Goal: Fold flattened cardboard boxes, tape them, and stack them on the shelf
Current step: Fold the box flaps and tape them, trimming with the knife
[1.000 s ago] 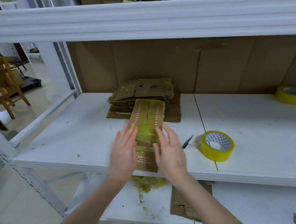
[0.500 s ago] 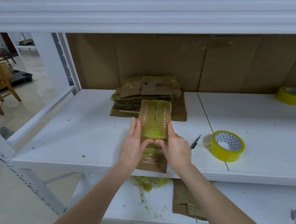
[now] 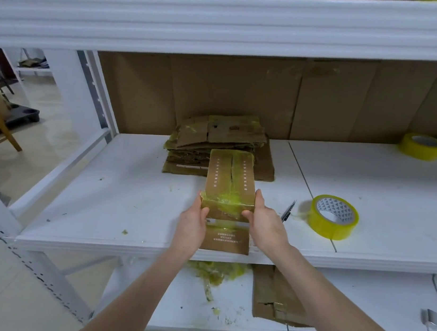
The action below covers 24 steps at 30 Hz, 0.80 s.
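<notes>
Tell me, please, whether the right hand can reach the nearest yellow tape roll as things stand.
Probably yes, once it lets go: the right hand grips the cardboard box, and the tape roll sits close on its right with only a dark tool between.

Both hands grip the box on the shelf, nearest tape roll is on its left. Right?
No. In the head view the left hand and right hand do grip the box on the shelf, but the nearest tape roll lies to its right.
</notes>
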Each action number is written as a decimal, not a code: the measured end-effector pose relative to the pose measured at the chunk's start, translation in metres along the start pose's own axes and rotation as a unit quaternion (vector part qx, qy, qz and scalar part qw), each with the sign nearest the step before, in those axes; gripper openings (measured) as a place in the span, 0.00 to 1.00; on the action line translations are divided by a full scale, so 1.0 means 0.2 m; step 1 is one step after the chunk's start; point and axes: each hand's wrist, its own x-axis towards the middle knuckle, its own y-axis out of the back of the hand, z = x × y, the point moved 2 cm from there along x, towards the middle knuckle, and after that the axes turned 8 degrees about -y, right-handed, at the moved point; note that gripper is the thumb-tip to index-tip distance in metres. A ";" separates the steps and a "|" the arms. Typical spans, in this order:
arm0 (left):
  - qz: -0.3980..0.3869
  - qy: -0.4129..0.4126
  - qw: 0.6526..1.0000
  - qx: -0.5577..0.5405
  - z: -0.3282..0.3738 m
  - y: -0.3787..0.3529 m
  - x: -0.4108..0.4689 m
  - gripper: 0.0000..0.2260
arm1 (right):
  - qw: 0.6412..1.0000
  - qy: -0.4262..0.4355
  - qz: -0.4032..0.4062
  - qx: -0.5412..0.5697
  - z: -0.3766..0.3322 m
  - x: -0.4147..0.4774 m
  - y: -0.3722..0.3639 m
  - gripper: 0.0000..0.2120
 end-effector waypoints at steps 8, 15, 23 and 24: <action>0.039 -0.020 0.999 0.018 0.14 -0.02 0.02 0.27 | 0.999 -0.017 0.030 -0.037 -0.07 -0.03 0.05 0.28; 0.013 0.055 0.997 -0.052 0.13 0.05 0.09 0.20 | 0.993 -0.048 -0.055 0.097 -0.04 0.02 0.06 0.27; -0.064 0.176 0.945 -0.267 0.10 0.05 0.06 0.20 | 0.947 -0.106 -0.081 0.293 -0.04 -0.02 0.05 0.22; -0.045 0.161 0.946 -0.279 0.10 0.05 0.05 0.19 | 0.937 -0.109 -0.081 0.321 -0.03 -0.03 0.05 0.21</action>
